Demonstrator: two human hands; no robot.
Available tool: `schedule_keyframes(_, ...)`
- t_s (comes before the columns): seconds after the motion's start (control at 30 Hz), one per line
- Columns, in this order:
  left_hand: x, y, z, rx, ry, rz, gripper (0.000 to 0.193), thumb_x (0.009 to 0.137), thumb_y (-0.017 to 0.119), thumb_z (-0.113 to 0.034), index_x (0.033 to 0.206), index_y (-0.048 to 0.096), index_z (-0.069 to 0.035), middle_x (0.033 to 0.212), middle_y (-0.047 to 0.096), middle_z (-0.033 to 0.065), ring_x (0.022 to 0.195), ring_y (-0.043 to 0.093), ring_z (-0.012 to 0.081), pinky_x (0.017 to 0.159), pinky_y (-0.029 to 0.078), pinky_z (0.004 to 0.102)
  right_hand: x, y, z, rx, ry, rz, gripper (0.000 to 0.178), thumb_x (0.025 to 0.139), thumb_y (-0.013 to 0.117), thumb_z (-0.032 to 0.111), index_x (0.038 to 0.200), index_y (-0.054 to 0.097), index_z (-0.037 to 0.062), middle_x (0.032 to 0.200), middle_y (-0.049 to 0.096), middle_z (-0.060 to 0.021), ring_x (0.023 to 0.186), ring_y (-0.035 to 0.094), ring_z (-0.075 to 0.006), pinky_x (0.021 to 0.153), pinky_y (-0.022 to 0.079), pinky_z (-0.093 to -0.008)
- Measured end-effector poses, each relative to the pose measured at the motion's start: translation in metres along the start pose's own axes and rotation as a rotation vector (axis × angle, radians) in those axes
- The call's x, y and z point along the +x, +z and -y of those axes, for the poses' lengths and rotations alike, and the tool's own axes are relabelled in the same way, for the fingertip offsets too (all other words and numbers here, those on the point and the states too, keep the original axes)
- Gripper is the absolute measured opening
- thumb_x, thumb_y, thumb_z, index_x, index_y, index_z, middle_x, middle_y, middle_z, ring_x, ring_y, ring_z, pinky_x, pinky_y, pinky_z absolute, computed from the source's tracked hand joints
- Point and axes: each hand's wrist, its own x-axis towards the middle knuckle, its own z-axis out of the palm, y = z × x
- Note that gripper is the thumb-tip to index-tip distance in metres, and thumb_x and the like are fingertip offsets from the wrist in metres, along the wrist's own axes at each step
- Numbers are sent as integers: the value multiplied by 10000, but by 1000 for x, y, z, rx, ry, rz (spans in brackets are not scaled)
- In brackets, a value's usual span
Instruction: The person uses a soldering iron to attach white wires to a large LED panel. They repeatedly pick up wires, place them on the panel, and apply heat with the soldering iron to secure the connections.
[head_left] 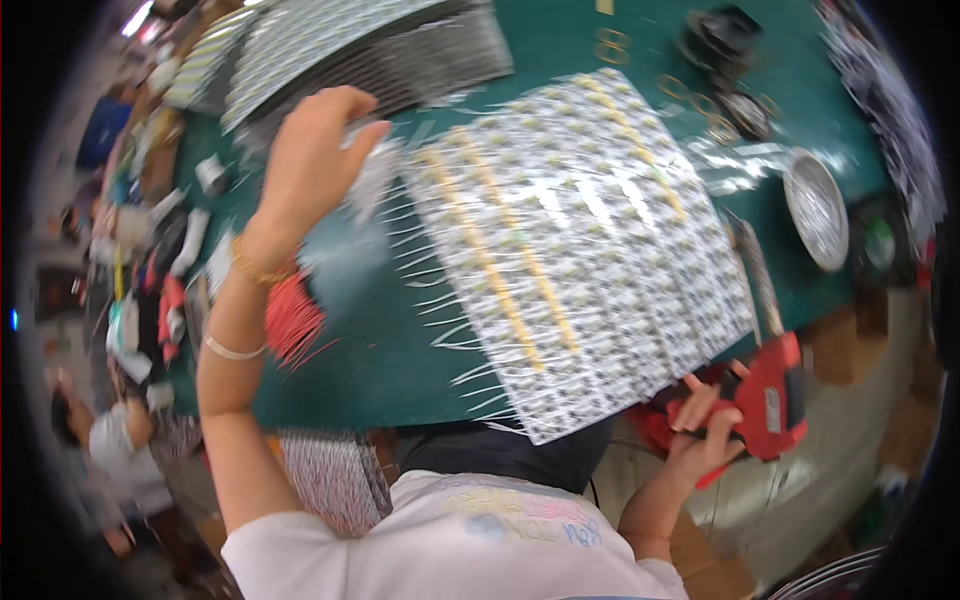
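A white sheet (640, 280) covered with rows of small grey pieces and several yellow strips lies tilted on the green table, its lower corner past the front edge. Thin white strands (430, 285) stick out along its left side. My left hand (325, 140) is raised off the sheet's upper left, thumb apart from the fingers, with nothing visible in it. Beneath it lies a whitish, see-through bunch (372, 185), too blurred to name. At the sheet's lower right, my right hand (705, 430) grips a red hand tool (775, 400) with a long narrow nose.
Stacked patterned sheets (370, 50) stand at the far left of the table (350, 370). Red wires (293, 315) lie near my left forearm. A metal bowl (815, 210), yellowish rings (612, 46) and a black object (722, 38) are at the right. Another person (120, 440) is at the far left.
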Motion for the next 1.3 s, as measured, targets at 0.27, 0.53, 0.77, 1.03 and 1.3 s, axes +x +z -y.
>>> schedule_keyframes(0.27,-30,12,37,85,-38,161,176,796,617,-144,907,626,-7,877,607,126,880,542,301,779,437,385,0,3,-2,85,15,20,493,963,389,364,1264,315,-19,510,344,-1,383,319,-85,855,456,-412)
schedule_keyframes(0.53,-23,25,39,329,-11,204,144,751,600,-137,811,645,-14,819,590,115,872,525,282,773,435,390,-4,0,-3,48,-20,28,483,970,377,354,1274,312,-16,512,344,-2,395,327,-89,862,444,-428)
schedule_keyframes(0.77,-4,32,52,372,124,307,110,679,561,-110,668,607,-11,725,606,132,776,567,309,722,446,408,-7,4,1,38,-18,4,469,974,372,337,1280,312,-14,514,334,2,401,329,-84,863,453,-433)
schedule_keyframes(1.03,-1,14,44,235,-49,348,111,700,568,-113,752,601,-20,716,615,158,687,592,321,669,464,403,-10,1,7,16,-18,-77,574,951,411,373,1271,271,-82,495,362,-18,372,360,-109,815,478,-489)
schedule_keyframes(1.3,1,18,47,-21,-76,283,156,737,582,-102,843,619,6,753,622,182,726,603,341,673,473,400,-11,-5,7,14,-59,-14,509,960,396,365,1253,328,-45,502,360,-8,376,343,-91,790,498,-447)
